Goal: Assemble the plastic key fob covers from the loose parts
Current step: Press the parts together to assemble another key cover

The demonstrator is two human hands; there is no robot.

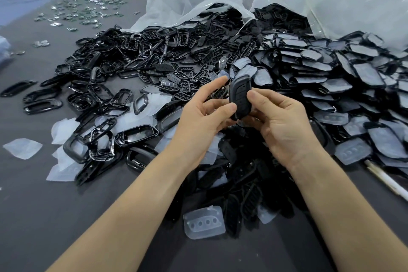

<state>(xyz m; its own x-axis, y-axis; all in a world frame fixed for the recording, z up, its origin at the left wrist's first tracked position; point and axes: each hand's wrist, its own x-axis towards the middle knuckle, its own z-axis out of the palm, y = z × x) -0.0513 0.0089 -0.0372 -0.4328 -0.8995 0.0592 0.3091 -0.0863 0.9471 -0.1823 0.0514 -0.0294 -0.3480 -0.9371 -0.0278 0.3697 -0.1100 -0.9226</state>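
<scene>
A black key fob cover point(239, 93) stands upright between both hands above the parts heap, its button face toward me. My left hand point(204, 117) grips its left edge with thumb and curled fingers, the index finger stretched behind it. My right hand point(280, 121) pinches its right side, thumb on the front. Black frames point(103, 104) lie scattered to the left. Black button plates point(189, 77) are heaped at the centre. Back shells with pale film point(331, 86) pile up on the right. A translucent button pad point(204, 222) lies near my forearms.
Two large clear plastic bags point(192, 0) spill parts at the back. Small shiny metal pieces point(79, 13) are scattered at the far left on the dark grey table point(44, 216). Loose translucent pads point(22, 148) lie at the left. A white stick point(386, 180) lies at the right edge.
</scene>
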